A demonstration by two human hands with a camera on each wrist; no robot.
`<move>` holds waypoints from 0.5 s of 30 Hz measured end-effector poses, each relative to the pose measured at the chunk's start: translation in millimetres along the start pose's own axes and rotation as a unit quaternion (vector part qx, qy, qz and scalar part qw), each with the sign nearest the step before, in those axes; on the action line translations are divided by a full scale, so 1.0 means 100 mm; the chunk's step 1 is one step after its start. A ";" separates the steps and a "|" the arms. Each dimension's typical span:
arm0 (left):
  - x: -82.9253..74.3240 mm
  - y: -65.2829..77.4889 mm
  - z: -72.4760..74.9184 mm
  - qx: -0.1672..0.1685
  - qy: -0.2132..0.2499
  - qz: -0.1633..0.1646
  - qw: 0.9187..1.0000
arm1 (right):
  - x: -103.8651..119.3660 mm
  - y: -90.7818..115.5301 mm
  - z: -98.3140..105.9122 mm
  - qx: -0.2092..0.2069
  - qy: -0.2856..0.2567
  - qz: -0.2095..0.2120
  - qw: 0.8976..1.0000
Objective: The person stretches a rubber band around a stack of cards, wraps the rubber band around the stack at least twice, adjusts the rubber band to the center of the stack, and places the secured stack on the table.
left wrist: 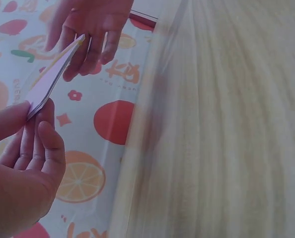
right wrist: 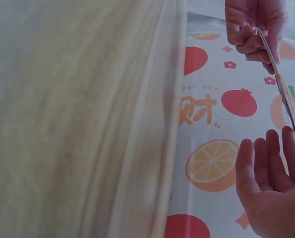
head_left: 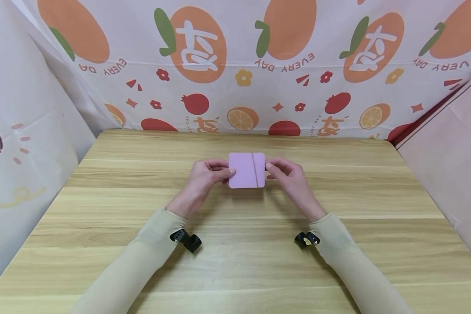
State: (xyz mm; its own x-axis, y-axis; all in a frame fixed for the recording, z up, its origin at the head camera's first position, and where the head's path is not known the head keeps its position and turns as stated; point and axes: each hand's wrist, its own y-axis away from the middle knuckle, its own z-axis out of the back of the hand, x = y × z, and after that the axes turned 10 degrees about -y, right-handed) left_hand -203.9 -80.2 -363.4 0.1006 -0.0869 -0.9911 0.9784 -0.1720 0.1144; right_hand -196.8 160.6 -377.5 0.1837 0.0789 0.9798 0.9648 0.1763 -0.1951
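A thin, square lilac stack of cards or sheets (head_left: 241, 170) with rounded corners is held up above the table. Round it, towards its right side, runs a tan rubber band (head_left: 254, 169). My left hand (head_left: 203, 178) pinches the left edge, thumb on the front face and fingers behind. At the right edge is my right hand (head_left: 292, 178), its fingertips touching or very close to the stack. The right wrist view shows those fingers (right wrist: 260, 163) fairly straight. Seen edge-on in the left wrist view, the stack (left wrist: 53, 82) is slim, with layered edges.
The wood-grain table (head_left: 235, 261) spreads under both forearms. Behind it hangs a white curtain (head_left: 227, 100) printed with fruit, and pale cloth (head_left: 27, 131) stands at the left side. A black strap with a small camera (head_left: 186, 240) sits on each wrist.
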 end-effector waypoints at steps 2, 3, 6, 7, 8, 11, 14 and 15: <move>0.00 -0.01 0.01 -0.003 0.004 -0.005 1.000 | -0.01 0.00 0.00 0.006 0.011 -0.009 1.000; -0.01 -0.01 0.02 -0.004 0.006 -0.008 1.000 | -0.01 0.01 0.00 0.010 0.021 -0.014 1.000; -0.01 -0.02 0.05 -0.009 0.006 -0.010 1.000 | -0.02 0.02 0.00 0.023 0.051 -0.031 0.998; -0.01 -0.02 0.05 -0.011 0.006 -0.011 1.000 | -0.02 0.03 0.00 0.028 0.061 -0.034 0.997; -0.01 -0.02 0.06 -0.012 0.006 -0.011 1.000 | -0.02 0.03 -0.01 0.033 0.069 -0.037 0.996; -0.02 -0.02 0.06 -0.017 0.006 -0.014 1.000 | -0.03 0.04 -0.02 0.047 0.080 -0.046 0.995; -0.02 -0.01 0.06 -0.021 0.005 -0.015 1.000 | -0.04 0.04 -0.04 0.065 0.080 -0.059 0.993; -0.03 0.00 0.05 -0.022 0.005 -0.016 1.000 | -0.04 0.04 -0.04 0.069 0.079 -0.064 0.992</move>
State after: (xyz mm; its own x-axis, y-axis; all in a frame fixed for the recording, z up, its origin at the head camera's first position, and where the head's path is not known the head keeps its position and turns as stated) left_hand -205.2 -85.1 -360.6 0.0716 -0.0725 -0.9948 0.9880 -0.1316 0.0807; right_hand -192.5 157.1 -382.0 0.0993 -0.1058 0.9894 0.9492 0.3085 -0.0623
